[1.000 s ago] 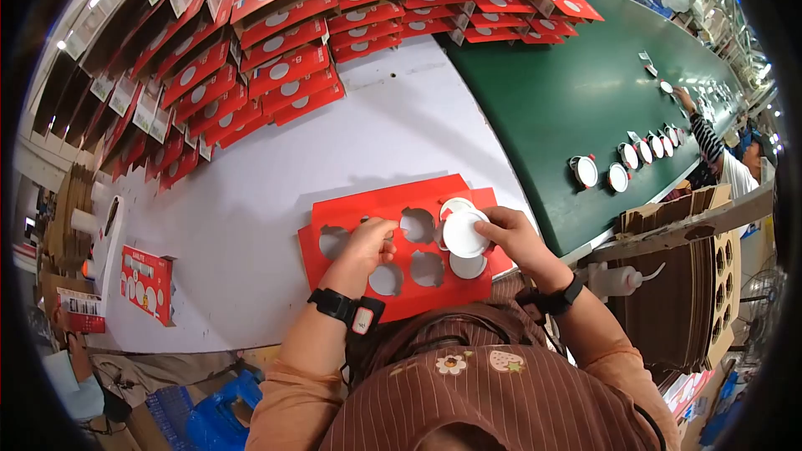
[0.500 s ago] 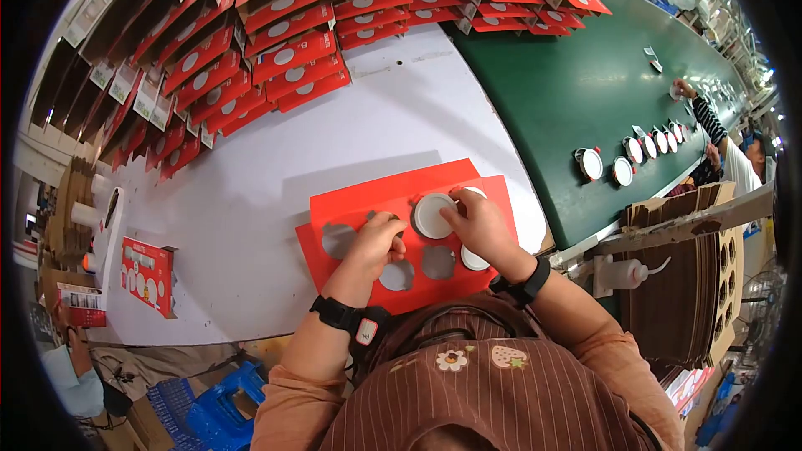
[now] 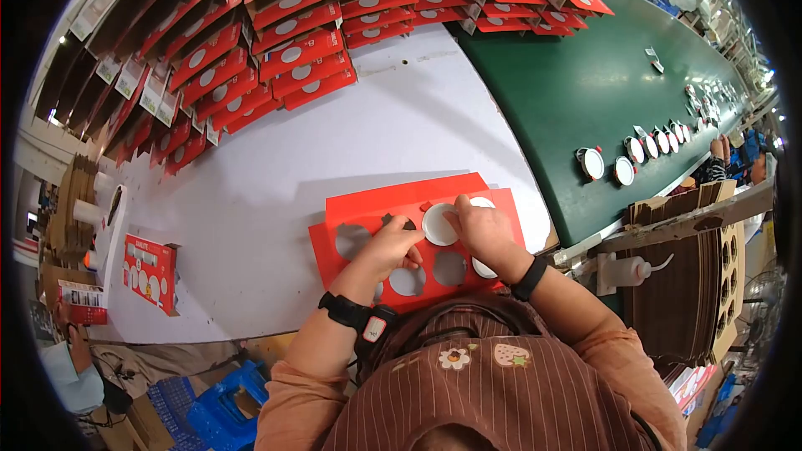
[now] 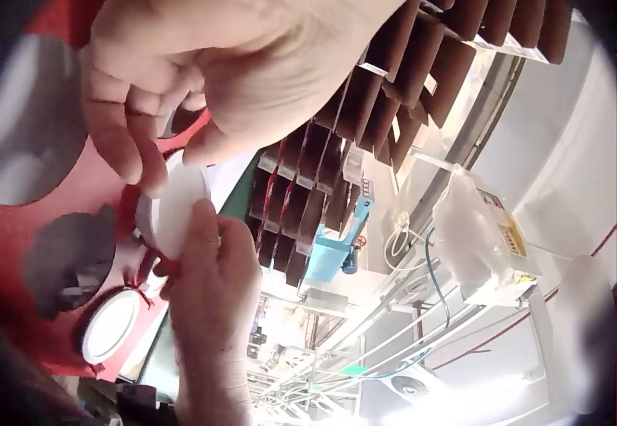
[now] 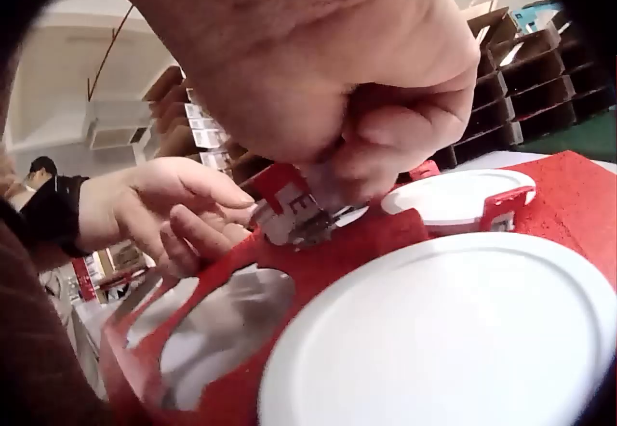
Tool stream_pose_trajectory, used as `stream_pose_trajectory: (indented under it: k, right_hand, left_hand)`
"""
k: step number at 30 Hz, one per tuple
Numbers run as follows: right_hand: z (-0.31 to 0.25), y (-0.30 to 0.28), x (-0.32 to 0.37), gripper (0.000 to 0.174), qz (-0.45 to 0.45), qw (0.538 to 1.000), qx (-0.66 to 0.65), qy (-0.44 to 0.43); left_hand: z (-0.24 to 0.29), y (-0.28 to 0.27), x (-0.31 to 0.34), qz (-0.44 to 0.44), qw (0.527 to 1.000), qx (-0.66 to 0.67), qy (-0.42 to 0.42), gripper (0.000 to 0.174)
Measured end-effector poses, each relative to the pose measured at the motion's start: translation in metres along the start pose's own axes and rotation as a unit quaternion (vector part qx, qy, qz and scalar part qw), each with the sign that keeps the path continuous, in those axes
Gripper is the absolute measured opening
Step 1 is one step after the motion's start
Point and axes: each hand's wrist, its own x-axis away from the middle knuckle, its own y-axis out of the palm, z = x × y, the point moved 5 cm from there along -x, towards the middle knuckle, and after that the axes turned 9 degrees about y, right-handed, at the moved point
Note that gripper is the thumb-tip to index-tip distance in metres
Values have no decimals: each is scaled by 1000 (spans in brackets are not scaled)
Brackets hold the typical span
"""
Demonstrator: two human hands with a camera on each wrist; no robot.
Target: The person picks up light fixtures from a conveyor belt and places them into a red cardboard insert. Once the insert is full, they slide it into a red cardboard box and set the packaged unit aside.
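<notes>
A red cardboard insert [image 3: 376, 203] with two rows of round holes lies in front of me on the white table. My right hand [image 3: 487, 238] pinches a white round downlight [image 3: 439, 227] by its edge, over a hole in the far row. In the right wrist view, a red clip [image 5: 280, 187] on it sits at the board. My left hand [image 3: 384, 246] is over the neighbouring holes, its fingers loosely bent, with the thumb close to that clip. Two more downlights sit in the right-end holes; one fills the front of the right wrist view as a white disc [image 5: 443, 339].
Stacked red boxes [image 3: 305, 75] rise along the table's far side. On the green conveyor [image 3: 543, 117] at right stand several downlights [image 3: 624, 171]. A small red box [image 3: 150, 271] stands at left, a white squeeze bottle [image 3: 622, 270] at right beside stacked cardboard [image 3: 677, 309].
The right hand has brought the downlight from above the right end down and left to a far-row hole. The left hand has stayed over the insert, which has shifted slightly right in view.
</notes>
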Motion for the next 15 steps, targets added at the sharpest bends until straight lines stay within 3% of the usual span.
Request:
stream_pose_trajectory:
  k: [2,5,13,15]
  right_hand:
    - [7,11,-2,27,10,1000,-29,5]
    - [7,13,-2,25,39,998,-52,-4]
    - [-4,21,-8,21,79,986,116,-88]
    - [-6,16,-9,21,44,983,160,-84]
  left_hand:
    - [-5,1,-7,-25,999,-27,17,36]
    - [-5,0,-10,-22,999,-34,13,25]
    - [-15,-1,-25,14,996,-80,38,25]
    - [-14,0,-26,23,995,-82,46,25]
